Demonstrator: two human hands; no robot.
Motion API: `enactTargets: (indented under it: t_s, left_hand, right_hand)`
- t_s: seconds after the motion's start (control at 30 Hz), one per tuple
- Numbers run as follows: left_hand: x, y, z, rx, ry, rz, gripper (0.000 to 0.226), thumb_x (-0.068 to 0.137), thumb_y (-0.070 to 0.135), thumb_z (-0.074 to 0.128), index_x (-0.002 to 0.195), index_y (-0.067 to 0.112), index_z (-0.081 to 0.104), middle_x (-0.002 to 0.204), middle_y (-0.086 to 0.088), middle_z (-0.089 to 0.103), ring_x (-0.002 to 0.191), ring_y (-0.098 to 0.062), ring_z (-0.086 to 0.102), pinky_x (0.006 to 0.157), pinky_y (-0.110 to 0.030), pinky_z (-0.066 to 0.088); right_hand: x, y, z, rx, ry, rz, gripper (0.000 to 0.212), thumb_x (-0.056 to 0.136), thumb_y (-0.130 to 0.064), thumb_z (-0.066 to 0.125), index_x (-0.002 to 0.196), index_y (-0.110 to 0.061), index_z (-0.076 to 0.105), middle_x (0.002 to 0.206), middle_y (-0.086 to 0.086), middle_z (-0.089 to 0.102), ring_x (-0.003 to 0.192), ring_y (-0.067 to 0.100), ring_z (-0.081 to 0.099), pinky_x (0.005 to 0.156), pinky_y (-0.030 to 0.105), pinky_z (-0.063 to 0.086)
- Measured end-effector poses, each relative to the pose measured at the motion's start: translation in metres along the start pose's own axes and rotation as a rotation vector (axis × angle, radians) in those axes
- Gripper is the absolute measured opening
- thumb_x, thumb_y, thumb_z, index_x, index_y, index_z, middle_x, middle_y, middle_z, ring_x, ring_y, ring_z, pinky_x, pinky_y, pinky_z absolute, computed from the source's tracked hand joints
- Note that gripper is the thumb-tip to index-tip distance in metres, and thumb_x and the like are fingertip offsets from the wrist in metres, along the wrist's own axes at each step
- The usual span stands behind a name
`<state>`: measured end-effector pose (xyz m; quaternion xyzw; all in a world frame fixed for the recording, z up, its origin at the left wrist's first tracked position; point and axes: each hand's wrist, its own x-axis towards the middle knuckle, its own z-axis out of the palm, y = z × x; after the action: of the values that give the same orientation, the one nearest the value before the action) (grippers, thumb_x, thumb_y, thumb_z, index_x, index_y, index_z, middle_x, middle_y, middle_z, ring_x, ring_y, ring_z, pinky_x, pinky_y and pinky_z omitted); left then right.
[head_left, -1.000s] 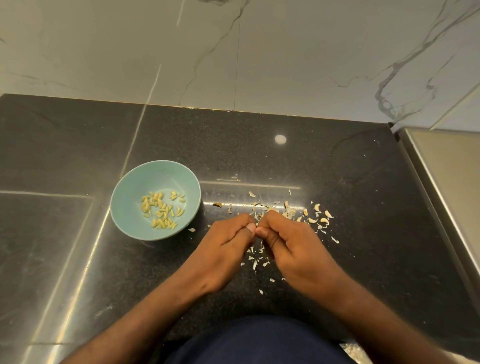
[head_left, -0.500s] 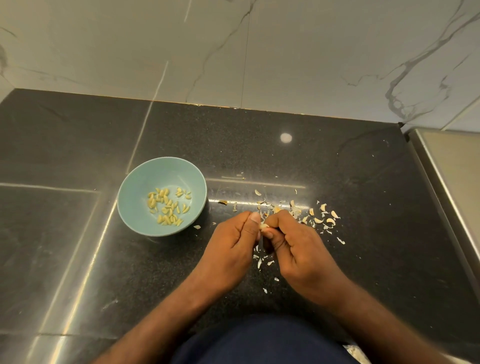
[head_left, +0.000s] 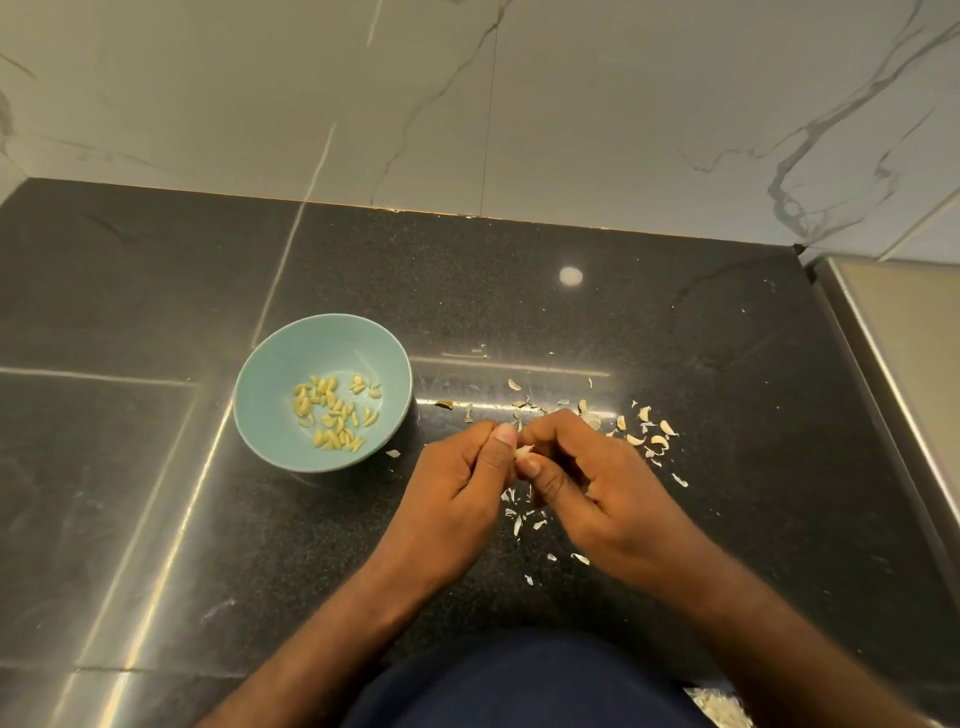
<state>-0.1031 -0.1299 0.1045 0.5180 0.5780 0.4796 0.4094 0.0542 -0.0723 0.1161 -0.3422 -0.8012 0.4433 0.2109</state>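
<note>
Both hands meet low over the black counter (head_left: 701, 338), the left hand (head_left: 457, 493) and the right hand (head_left: 597, 488) each pinching the same small pale seed (head_left: 523, 451) between thumb and curled fingers, above husk scraps (head_left: 644, 431) that lie scattered under and beyond the right knuckles. Just left of the left hand, not touching it, stands a teal bowl (head_left: 283, 358) holding a loose heap of yellowish kernels (head_left: 335, 413). A marble wall (head_left: 571, 104) backs the counter and a steel edge (head_left: 883, 374) runs down its right side
</note>
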Motion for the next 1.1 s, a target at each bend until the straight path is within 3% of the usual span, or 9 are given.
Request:
enactTargets:
  t_s: [0.17,0.27,0.43,0.57,0.73,0.87,0.97,1.03,1.1]
  left_hand:
    - [-0.003,-0.002,-0.001,0.036,-0.015,-0.001,0.037,0.100,0.039,0.040,0.066,0.034,0.051,0.058,0.012,0.048,0.054,-0.004,0.042,0.053,-0.023,0.036]
    - [-0.005,-0.004,-0.002,0.158,-0.006,0.139,0.031,0.102,0.042,0.036,0.078,0.027,0.049,0.065,0.015,0.054,0.057,-0.005,0.049,0.053,-0.025,0.040]
    - [-0.004,-0.017,-0.004,0.315,0.034,0.232,0.036,0.103,0.043,0.033,0.082,0.019,0.050,0.062,0.010,0.054,0.054,-0.010,0.054,0.050,-0.034,0.044]
    - [-0.006,-0.016,-0.002,0.226,0.036,0.125,0.034,0.101,0.043,0.033,0.075,0.026,0.044,0.059,0.015,0.050,0.051,-0.006,0.045,0.050,-0.021,0.036]
    - [-0.011,0.002,0.000,-0.270,-0.092,-0.300,0.040,0.102,0.042,0.036,0.073,0.015,0.046,0.056,0.009,0.035,0.048,-0.007,0.031,0.044,-0.019,0.028]
    - [-0.012,0.011,-0.005,-0.496,-0.198,-0.591,0.040,0.106,0.035,0.037,0.070,0.019,0.043,0.054,0.005,0.030,0.042,-0.007,0.023,0.042,-0.018,0.018]
    - [-0.011,0.002,-0.002,-0.267,-0.101,-0.397,0.043,0.107,0.041,0.036,0.071,0.017,0.045,0.056,0.008,0.036,0.045,-0.007,0.031,0.043,-0.023,0.027]
    - [-0.013,-0.007,0.002,0.070,0.025,-0.103,0.040,0.103,0.043,0.037,0.073,0.018,0.046,0.058,0.009,0.046,0.051,-0.006,0.038,0.048,-0.032,0.034]
    - [-0.014,-0.013,0.002,0.247,0.098,0.057,0.035,0.101,0.045,0.036,0.076,0.023,0.045,0.061,0.012,0.050,0.053,-0.008,0.046,0.049,-0.030,0.038]
  right_hand:
    - [0.001,-0.001,-0.003,-0.066,-0.035,-0.020,0.018,0.102,-0.030,0.049,0.087,-0.024,0.054,0.070,-0.004,0.058,0.063,0.015,0.055,0.056,0.036,0.047]
    - [0.001,-0.010,0.003,0.293,-0.030,0.130,0.025,0.100,-0.025,0.048,0.078,-0.015,0.054,0.067,0.002,0.060,0.060,0.017,0.059,0.057,0.031,0.049]
    - [-0.002,-0.021,0.020,0.813,-0.061,0.454,0.036,0.104,-0.026,0.048,0.069,-0.020,0.056,0.059,0.004,0.054,0.049,0.020,0.053,0.047,0.029,0.042]
    - [0.001,-0.013,0.020,0.371,-0.004,0.204,0.031,0.103,-0.022,0.047,0.073,-0.016,0.052,0.061,-0.004,0.053,0.056,0.012,0.052,0.052,0.029,0.046]
    - [0.006,0.006,0.004,-0.460,-0.011,-0.279,0.016,0.087,-0.006,0.056,0.088,-0.022,0.052,0.068,-0.007,0.052,0.060,0.007,0.038,0.052,0.025,0.036]
    - [0.009,0.012,0.000,-0.652,-0.054,-0.431,0.015,0.081,-0.009,0.048,0.092,-0.019,0.052,0.072,-0.004,0.052,0.060,0.013,0.041,0.049,0.025,0.034]
    - [0.007,0.011,0.005,-0.448,-0.005,-0.288,0.009,0.094,-0.021,0.048,0.085,-0.021,0.049,0.068,-0.009,0.049,0.058,0.010,0.039,0.050,0.028,0.037]
    - [0.004,0.004,0.013,-0.037,0.007,-0.032,0.026,0.100,-0.030,0.046,0.078,-0.016,0.050,0.063,-0.003,0.050,0.056,0.013,0.043,0.050,0.032,0.041]
    - [0.002,-0.008,0.019,0.336,0.007,0.165,0.030,0.100,-0.027,0.046,0.074,-0.011,0.052,0.062,0.000,0.052,0.056,0.019,0.049,0.051,0.035,0.046]
